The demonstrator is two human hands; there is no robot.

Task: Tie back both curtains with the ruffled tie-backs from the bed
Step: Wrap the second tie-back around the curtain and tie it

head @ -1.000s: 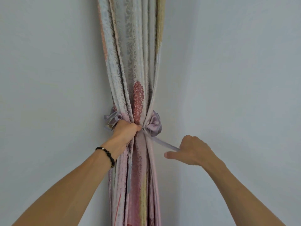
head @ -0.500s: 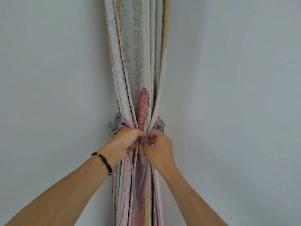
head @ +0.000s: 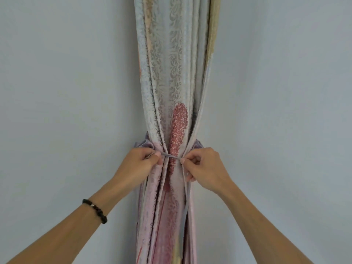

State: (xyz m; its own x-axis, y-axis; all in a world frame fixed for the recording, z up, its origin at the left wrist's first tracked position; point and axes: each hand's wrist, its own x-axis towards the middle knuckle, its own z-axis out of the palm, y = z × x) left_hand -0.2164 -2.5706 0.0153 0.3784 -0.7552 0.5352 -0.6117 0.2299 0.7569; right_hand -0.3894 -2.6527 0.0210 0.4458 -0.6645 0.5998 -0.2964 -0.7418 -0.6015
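A gathered curtain (head: 171, 73) in pale grey, pink and beige hangs in the corner of the room, bunched into a narrow column. A lilac ruffled tie-back (head: 142, 145) wraps behind it, its ruffles showing at both sides. A thin ribbon of the tie-back (head: 171, 156) runs taut across the front of the curtain. My left hand (head: 139, 164) pinches the ribbon at the left. My right hand (head: 205, 166) pinches it at the right, and a loose ribbon tail (head: 184, 206) hangs down below that hand.
Plain grey walls (head: 66, 92) meet behind the curtain on both sides. A black bead bracelet (head: 95, 210) sits on my left wrist. No furniture or other objects are in view.
My right hand came in from the lower right to the curtain front. Both hands then drew apart, pulling the ribbon taut across the curtain. The view moved closer.
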